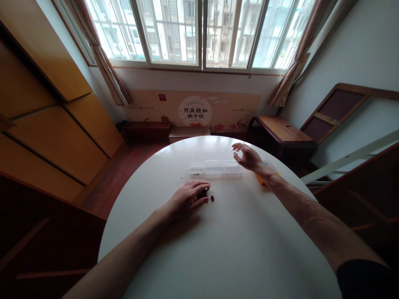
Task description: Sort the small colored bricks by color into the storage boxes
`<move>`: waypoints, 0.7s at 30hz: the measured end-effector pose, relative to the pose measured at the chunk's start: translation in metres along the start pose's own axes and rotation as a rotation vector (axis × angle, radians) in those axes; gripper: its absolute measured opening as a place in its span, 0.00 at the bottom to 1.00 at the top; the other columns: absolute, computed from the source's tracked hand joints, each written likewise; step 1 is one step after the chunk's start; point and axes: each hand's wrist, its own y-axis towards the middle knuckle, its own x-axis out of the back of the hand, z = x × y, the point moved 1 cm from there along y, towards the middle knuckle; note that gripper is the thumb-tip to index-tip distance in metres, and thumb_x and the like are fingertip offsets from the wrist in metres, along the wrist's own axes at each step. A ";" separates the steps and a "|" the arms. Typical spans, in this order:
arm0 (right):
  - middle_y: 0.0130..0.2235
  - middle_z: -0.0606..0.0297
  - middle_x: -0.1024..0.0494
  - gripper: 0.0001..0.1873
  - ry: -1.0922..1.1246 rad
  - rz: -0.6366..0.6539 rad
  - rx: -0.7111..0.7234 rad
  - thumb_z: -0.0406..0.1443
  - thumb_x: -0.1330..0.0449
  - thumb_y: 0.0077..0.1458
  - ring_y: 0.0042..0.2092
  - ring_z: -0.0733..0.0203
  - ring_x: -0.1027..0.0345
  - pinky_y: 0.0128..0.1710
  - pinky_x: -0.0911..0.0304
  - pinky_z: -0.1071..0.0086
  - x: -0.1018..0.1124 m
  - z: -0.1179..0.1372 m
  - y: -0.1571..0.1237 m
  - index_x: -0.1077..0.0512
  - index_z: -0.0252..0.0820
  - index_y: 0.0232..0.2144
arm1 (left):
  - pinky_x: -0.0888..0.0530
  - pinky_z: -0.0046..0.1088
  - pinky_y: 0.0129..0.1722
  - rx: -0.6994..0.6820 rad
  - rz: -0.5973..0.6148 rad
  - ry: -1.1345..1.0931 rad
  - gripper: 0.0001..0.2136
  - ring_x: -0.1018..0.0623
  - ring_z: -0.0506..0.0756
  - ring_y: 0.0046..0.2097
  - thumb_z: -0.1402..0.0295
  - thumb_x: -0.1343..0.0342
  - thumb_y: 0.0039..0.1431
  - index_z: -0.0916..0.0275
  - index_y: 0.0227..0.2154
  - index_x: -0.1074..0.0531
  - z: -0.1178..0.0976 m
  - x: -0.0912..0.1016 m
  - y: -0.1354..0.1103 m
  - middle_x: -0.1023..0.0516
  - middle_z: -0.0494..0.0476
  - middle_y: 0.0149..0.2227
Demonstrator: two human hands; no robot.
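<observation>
My left hand (pixel 188 194) rests on the white round table, its fingers curved and apart over a small heap of dark pieces (pixel 203 193). The palm hides part of the heap, and what the pieces are is too small to tell. Just right of the fingertips lies one loose dark piece (pixel 212 198). A clear plastic compartment box (pixel 215 171) is further back on the table. Over its right end hovers my right hand (pixel 247 158), thumb and fingers apart, with nothing visible between them. An orange-yellow object (pixel 260 178) is partly hidden under the right forearm.
The white table (pixel 237 241) has a rounded far edge. A tiny white bit (pixel 181 177) lies left of the box. Beyond stand a low cardboard box (pixel 189 132) and a wooden-topped stool or bench (pixel 282 128). Wooden cabinets (pixel 56 137) line the left side.
</observation>
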 end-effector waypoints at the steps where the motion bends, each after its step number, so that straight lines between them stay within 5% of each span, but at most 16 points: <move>1: 0.52 0.51 0.16 0.19 -0.006 -0.013 -0.003 0.36 0.42 0.63 0.50 0.46 0.23 0.56 0.29 0.53 0.004 -0.002 -0.001 0.24 0.38 0.55 | 0.22 0.46 0.63 -0.002 0.002 0.006 0.20 0.20 0.65 0.62 0.57 0.44 0.77 0.57 0.65 0.26 0.001 -0.001 0.000 0.20 0.66 0.63; 6: 0.54 0.46 0.19 0.23 -0.204 -0.094 -0.185 0.44 0.39 0.63 0.52 0.41 0.24 0.55 0.30 0.51 0.036 -0.022 -0.026 0.25 0.38 0.55 | 0.22 0.45 0.62 -0.009 0.000 0.020 0.20 0.20 0.65 0.62 0.57 0.44 0.77 0.56 0.65 0.27 0.004 -0.003 0.001 0.21 0.65 0.63; 12: 0.52 0.42 0.19 0.42 -0.518 0.041 -0.432 0.61 0.36 0.58 0.50 0.35 0.25 0.50 0.31 0.51 0.059 -0.041 -0.089 0.28 0.34 0.59 | 0.21 0.45 0.62 -0.020 0.009 0.028 0.21 0.20 0.65 0.62 0.55 0.44 0.77 0.56 0.65 0.27 0.009 -0.007 0.002 0.20 0.65 0.63; 21: 0.50 0.48 0.18 0.28 -0.340 -0.071 -0.323 0.49 0.38 0.60 0.49 0.39 0.24 0.52 0.30 0.52 0.066 -0.025 -0.100 0.27 0.39 0.56 | 0.21 0.43 0.63 -0.026 -0.069 -0.075 0.21 0.19 0.64 0.61 0.55 0.40 0.75 0.56 0.64 0.26 0.008 -0.003 0.002 0.20 0.66 0.62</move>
